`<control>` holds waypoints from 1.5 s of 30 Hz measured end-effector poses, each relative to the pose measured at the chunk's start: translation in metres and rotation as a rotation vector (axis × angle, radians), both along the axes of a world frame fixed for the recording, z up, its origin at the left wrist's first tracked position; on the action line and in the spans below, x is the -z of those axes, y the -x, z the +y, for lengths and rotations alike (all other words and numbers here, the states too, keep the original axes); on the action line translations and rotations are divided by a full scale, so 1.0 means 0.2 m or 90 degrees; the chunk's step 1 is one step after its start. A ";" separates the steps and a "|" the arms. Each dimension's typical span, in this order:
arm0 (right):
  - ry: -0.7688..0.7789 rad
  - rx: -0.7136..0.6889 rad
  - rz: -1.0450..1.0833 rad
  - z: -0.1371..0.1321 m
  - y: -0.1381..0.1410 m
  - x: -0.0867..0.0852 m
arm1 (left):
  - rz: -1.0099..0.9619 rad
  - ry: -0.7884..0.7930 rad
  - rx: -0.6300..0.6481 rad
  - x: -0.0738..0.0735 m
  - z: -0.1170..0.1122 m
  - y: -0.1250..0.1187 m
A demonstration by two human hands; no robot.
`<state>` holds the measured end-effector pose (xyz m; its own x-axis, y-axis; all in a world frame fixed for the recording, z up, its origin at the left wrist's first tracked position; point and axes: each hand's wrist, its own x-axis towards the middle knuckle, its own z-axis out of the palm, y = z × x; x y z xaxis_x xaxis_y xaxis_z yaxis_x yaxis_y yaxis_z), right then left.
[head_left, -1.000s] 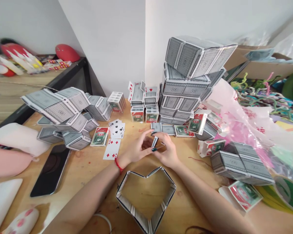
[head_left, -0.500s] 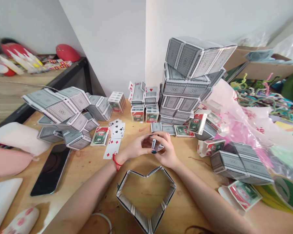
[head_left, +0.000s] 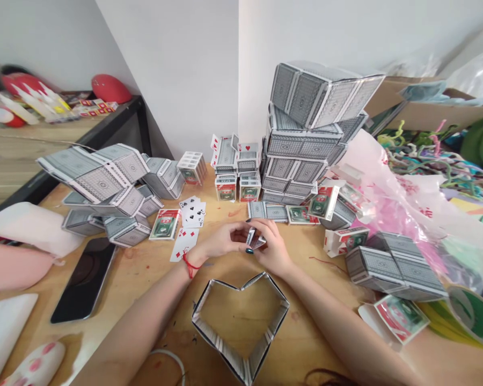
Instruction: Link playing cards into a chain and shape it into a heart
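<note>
My left hand (head_left: 225, 239) and my right hand (head_left: 272, 251) meet above the middle of the table. Between their curled fingers is a playing card (head_left: 251, 234), bent or folded; the fingers cover most of it, so I cannot tell if there is more than one. Just nearer to me stands a heart-shaped frame (head_left: 208, 328) made of playing cards, open in the middle. Loose face-up cards (head_left: 192, 212) lie left of my left hand, beside a red and green card box (head_left: 165, 224). Beyond my hands, grey-backed cards (head_left: 276, 213) lie flat.
A tall stack of card-built blocks (head_left: 298, 145) rises at the back right. More card blocks (head_left: 104, 174) are piled at the left, near a phone (head_left: 84, 281). Boxes, card blocks (head_left: 394, 265), plastic bags (head_left: 376, 161) and a tape roll (head_left: 462, 316) crowd the right.
Both hands stay together around the card, with only slight finger movement and a small tilt of the card. The view has shifted a little; the other things stay in place.
</note>
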<state>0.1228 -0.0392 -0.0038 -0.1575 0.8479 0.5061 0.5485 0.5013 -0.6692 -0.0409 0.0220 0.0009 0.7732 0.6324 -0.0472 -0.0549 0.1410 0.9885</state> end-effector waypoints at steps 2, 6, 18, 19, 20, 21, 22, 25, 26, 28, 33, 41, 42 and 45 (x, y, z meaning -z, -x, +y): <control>-0.009 0.003 -0.009 0.00 0.00 0.00 | 0.003 0.002 0.017 -0.01 0.01 0.01; -0.035 -0.008 -0.016 -0.01 0.01 -0.01 | 0.021 0.002 0.056 -0.02 0.02 0.03; 0.119 0.041 0.162 0.02 0.01 0.05 | 0.042 -0.028 0.036 -0.03 0.01 0.01; 0.151 0.045 0.208 0.02 0.01 0.06 | 0.036 -0.026 0.010 -0.03 0.00 0.01; 0.180 0.042 0.258 0.03 0.01 0.06 | 0.031 -0.025 -0.020 -0.02 0.00 0.00; 0.203 0.030 0.304 0.03 0.00 0.06 | 0.029 -0.026 -0.050 -0.01 -0.01 0.00; 0.220 0.010 0.344 0.03 0.00 0.05 | 0.031 -0.028 -0.077 -0.01 -0.01 0.00; 0.268 -0.087 0.408 0.03 -0.04 0.01 | 0.031 -0.034 -0.134 0.01 -0.03 -0.01; 0.287 -0.120 0.419 0.03 -0.05 -0.01 | 0.030 -0.039 -0.146 0.01 -0.03 -0.02; 0.313 -0.162 0.434 0.03 -0.06 -0.04 | 0.029 -0.054 -0.160 0.01 -0.04 -0.02; 0.317 -0.121 0.429 0.04 -0.06 -0.03 | 0.042 -0.088 -0.165 0.02 -0.04 -0.02; 0.328 -0.094 0.426 0.07 -0.07 -0.01 | 0.032 -0.094 -0.163 0.04 -0.03 -0.02; 0.321 -0.089 0.426 0.07 -0.07 -0.01 | 0.031 -0.097 -0.162 0.04 -0.03 -0.02; 0.304 -0.081 0.425 0.07 -0.07 -0.02 | 0.042 -0.121 -0.160 0.03 -0.04 -0.02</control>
